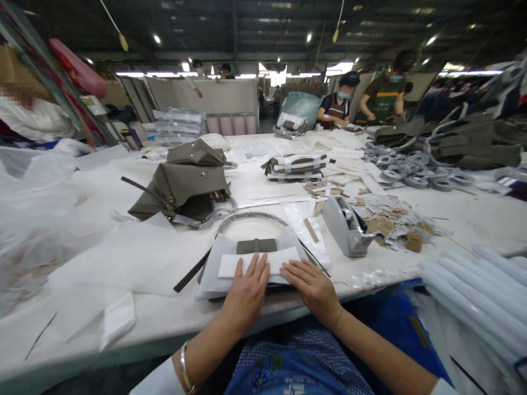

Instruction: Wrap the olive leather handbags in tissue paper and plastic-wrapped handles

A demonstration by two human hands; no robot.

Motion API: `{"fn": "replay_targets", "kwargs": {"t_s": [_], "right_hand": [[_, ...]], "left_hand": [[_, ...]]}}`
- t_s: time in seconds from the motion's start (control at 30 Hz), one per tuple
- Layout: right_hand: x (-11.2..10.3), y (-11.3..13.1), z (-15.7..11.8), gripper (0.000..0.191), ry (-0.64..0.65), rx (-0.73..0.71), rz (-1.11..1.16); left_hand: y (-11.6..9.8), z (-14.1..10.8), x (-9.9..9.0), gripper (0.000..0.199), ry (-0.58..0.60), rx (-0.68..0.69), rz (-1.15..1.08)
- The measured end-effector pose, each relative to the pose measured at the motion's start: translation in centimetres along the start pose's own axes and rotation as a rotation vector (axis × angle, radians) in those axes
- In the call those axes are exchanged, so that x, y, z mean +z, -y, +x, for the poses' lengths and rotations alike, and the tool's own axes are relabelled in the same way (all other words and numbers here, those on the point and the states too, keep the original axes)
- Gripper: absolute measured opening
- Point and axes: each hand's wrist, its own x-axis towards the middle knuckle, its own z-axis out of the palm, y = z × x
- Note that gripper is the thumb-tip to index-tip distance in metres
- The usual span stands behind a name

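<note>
In front of me a handbag (pixel 206 282) lies flat near the table's front edge, mostly covered by white wrapping paper. Its wrapped handle (pixel 251 214) arches away from me, and a dark strap (pixel 191 272) sticks out at the left. Across the paper lies a folded white foam strip (pixel 230 265), below a grey-brown patch (pixel 256 246) of the bag. My left hand (pixel 250 288) rests flat on the strip's front part, fingers stretched out. My right hand (pixel 312 285) lies flat at the strip's right end, fingers extended. Neither hand grips anything.
A grey tape dispenser (pixel 348 227) stands to the right, beside scattered cardboard tags (pixel 387 219). Grey-brown bags (pixel 185 184) sit at the back left. Further back is a stack of wrapped pieces (pixel 295 167). White rolls (pixel 473 291) lie at the right. Two co-workers (pixel 381 104) stand across the table.
</note>
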Motion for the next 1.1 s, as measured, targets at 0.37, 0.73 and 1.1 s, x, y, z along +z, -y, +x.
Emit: {"fn": "replay_targets", "kwargs": {"t_s": [0.37,0.73,1.1], "right_hand": [[-2.8,1.7,-3.5,0.033,-0.218,0.572,0.305],[-2.5,1.4,-2.9,0.062,0.050,1.246,0.939],[-4.6,5.0,4.6,0.039,-0.294,1.253,1.574]], "left_hand": [[-0.3,-0.4,2.7,0.067,-0.219,-0.003,0.100],[-0.3,-0.6,2.8,0.059,-0.258,0.008,0.068],[1.8,-1.2,2.9,0.073,-0.457,-0.038,0.030]]}}
